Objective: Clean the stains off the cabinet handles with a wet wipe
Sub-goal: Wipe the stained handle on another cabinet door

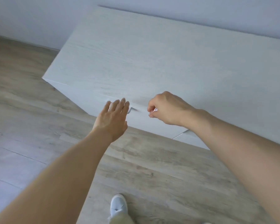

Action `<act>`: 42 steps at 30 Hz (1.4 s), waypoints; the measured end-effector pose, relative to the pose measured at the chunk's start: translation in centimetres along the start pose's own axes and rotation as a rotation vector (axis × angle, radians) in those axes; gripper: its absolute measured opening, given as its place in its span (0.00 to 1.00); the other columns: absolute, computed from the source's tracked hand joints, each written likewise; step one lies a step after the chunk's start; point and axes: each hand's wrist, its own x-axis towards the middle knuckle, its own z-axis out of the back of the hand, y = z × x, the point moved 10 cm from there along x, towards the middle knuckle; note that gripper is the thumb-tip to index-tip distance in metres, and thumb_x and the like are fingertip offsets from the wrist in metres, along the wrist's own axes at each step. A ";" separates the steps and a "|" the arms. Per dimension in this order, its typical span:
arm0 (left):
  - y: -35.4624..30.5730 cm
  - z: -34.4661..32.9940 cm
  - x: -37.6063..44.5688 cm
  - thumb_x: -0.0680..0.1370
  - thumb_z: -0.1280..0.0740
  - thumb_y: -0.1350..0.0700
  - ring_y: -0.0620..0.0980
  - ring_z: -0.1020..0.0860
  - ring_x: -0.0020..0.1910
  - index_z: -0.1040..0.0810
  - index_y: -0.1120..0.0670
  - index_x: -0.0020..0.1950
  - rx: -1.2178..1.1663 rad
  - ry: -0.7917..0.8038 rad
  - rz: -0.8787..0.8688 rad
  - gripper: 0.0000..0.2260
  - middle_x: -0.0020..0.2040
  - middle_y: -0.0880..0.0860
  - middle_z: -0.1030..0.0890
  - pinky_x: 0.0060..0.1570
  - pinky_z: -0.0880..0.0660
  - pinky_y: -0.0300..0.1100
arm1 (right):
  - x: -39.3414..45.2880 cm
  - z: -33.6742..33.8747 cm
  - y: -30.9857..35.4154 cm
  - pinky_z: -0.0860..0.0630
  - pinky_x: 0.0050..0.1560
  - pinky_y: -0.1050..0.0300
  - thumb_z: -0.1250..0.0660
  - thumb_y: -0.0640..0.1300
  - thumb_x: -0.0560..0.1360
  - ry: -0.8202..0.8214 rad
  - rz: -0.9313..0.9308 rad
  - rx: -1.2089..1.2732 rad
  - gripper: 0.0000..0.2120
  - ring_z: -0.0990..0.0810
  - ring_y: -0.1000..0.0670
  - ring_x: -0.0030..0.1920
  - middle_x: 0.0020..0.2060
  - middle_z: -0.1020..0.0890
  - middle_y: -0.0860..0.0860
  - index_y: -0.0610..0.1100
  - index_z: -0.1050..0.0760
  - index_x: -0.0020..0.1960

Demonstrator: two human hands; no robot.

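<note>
Your pale whitewashed wooden cabinet [152, 62] stands on the grey wood-plank floor [31, 110]. Your left hand [113, 118] reaches flat, fingers straight, beside the slim metal handle [132, 110] on its front edge. Your right hand [165, 109] curls, pinching something small and blurred.
</note>
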 end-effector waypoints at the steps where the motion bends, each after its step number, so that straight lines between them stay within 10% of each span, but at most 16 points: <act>1: 1.5 -1.0 0.2 0.83 0.48 0.48 0.53 0.56 0.77 0.62 0.58 0.78 0.000 0.033 0.019 0.31 0.78 0.56 0.59 0.75 0.57 0.49 | 0.9 -0.4 0.6 0.25 0.50 0.54 0.34 0.43 0.79 0.000 -0.007 0.012 0.07 0.22 0.44 0.52 0.53 0.20 0.46 0.45 0.21 0.56; 22: 10.7 -9.3 5.2 0.78 0.49 0.34 0.61 0.81 0.63 0.87 0.62 0.60 0.127 -0.016 0.015 0.49 0.63 0.62 0.84 0.68 0.66 0.64 | 10.7 -5.2 6.0 0.30 0.46 0.56 0.37 0.43 0.80 -0.344 0.012 0.032 0.08 0.24 0.45 0.53 0.50 0.20 0.47 0.43 0.20 0.54; 27: 10.7 -10.1 6.3 0.77 0.50 0.32 0.62 0.80 0.64 0.86 0.62 0.62 0.180 -0.250 -0.039 0.49 0.62 0.64 0.84 0.68 0.65 0.65 | 8.5 -6.1 7.6 0.27 0.37 0.57 0.33 0.37 0.73 -0.780 0.128 -0.134 0.04 0.22 0.42 0.37 0.34 0.20 0.46 0.39 0.19 0.41; 35: 10.1 -10.3 7.2 0.73 0.39 0.34 0.59 0.67 0.74 0.67 0.60 0.76 0.064 -1.118 -0.120 0.50 0.74 0.60 0.70 0.71 0.59 0.63 | 7.2 -10.6 8.1 0.23 0.40 0.50 0.31 0.31 0.74 -1.196 0.295 -0.246 0.03 0.22 0.41 0.37 0.38 0.19 0.44 0.36 0.19 0.44; 42: 9.8 -13.7 9.8 0.77 0.41 0.32 0.54 0.65 0.75 0.59 0.59 0.78 0.083 -1.453 -0.141 0.45 0.75 0.61 0.54 0.72 0.63 0.59 | 5.9 -12.9 7.3 0.24 0.41 0.49 0.32 0.32 0.77 -1.575 0.444 -0.315 0.05 0.21 0.41 0.38 0.40 0.16 0.44 0.36 0.17 0.46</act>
